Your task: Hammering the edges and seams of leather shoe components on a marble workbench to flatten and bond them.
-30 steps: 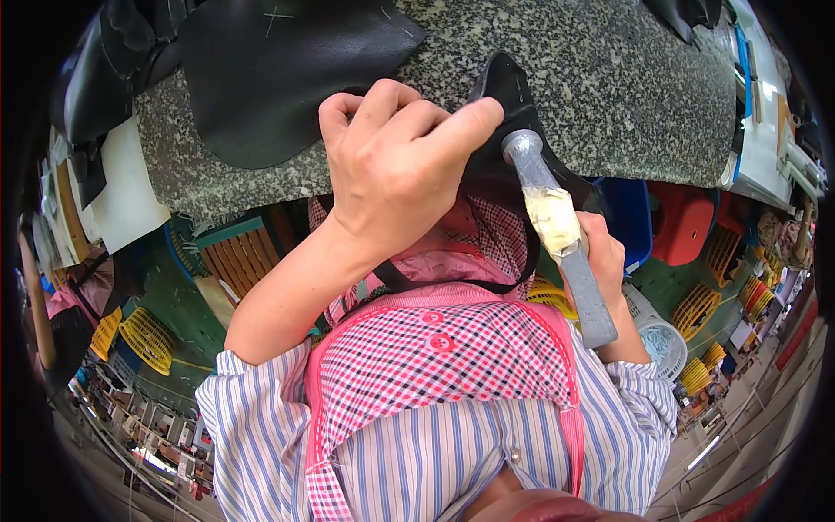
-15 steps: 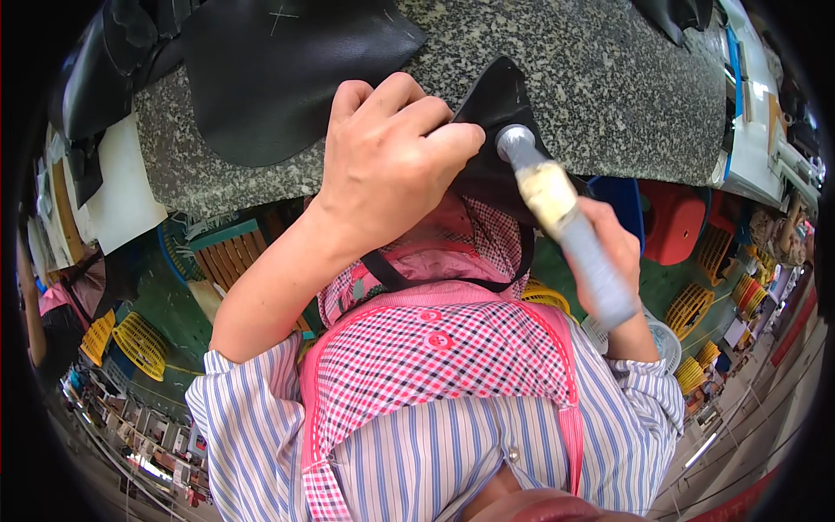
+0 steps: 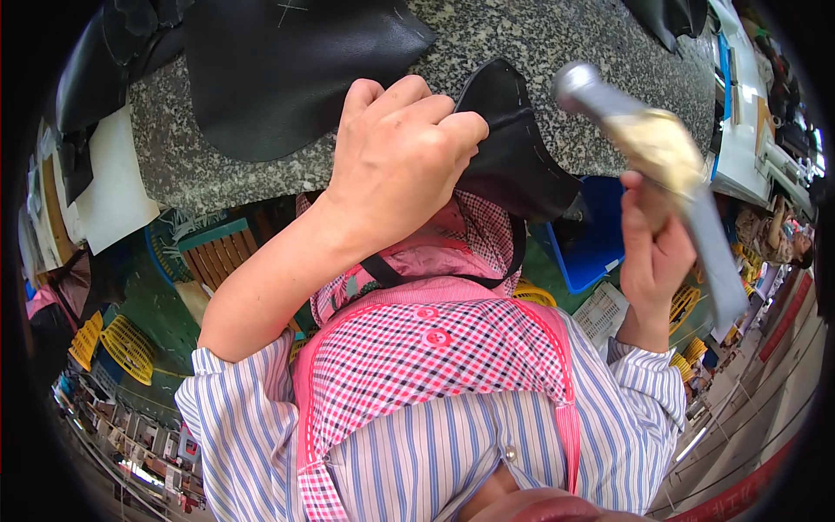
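Closed, my left hand (image 3: 400,152) pinches the left edge of a small black leather piece (image 3: 513,152) that overhangs the near edge of the stone bench. Pale marks run along its right side. My right hand (image 3: 657,261) grips a hammer (image 3: 665,148), held up to the right of that piece and apart from it. The hammer has a rounded shiny metal face, a yellowish wrapped middle and a long grey end, blurred by motion. Beside my left hand a larger black leather piece (image 3: 278,96) with a chalk cross lies flat on the bench.
The speckled stone bench (image 3: 609,143) curves across in front of me. More black leather (image 3: 665,22) lies at its far right, with folded leather (image 3: 113,61) at the left. Below stand a blue bin (image 3: 587,265), a slatted wooden stool (image 3: 222,257) and yellow baskets (image 3: 130,348). Another person sits far right.
The hammer has lifted off the small leather piece and swung right with my right hand. My left hand keeps its hold, nearly still. The blue bin shows more fully.
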